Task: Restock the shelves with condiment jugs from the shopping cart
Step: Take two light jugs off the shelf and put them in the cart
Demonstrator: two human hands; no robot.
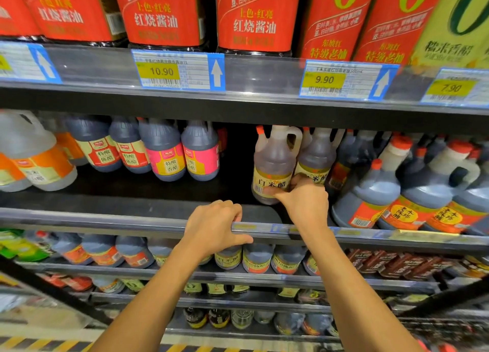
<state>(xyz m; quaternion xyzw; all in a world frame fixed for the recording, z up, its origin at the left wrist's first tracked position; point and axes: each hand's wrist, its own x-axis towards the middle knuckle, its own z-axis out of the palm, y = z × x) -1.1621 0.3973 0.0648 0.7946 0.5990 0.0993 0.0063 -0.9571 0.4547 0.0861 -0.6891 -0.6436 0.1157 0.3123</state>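
Head view. The right hand (304, 200) grasps the white rice vinegar jug (272, 163) low on its label, with the thumb across the front and the fingers curled round the right flank. The jug stands upright on the middle shelf, touching a neighbouring jug (316, 155) of the same kind on its right. To its left there is an open dark gap, and beyond that the pink-label jugs (172, 153). The left hand (214, 224) is clenched on the shelf rail (119, 218), fingers over the top and thumb beneath. The shopping cart is not in view.

Assessment: the step in hand appears to be seating and facing this jug.
- Keep the base flat on the shelf and slide the jug rather than tip it, because the grip sits low.
- Turn the label square to the aisle.
- Close the jug up against its neighbour without knocking the dark vinegar jugs (370, 193) to the right.
- Use the left hand's brace for steadiness.
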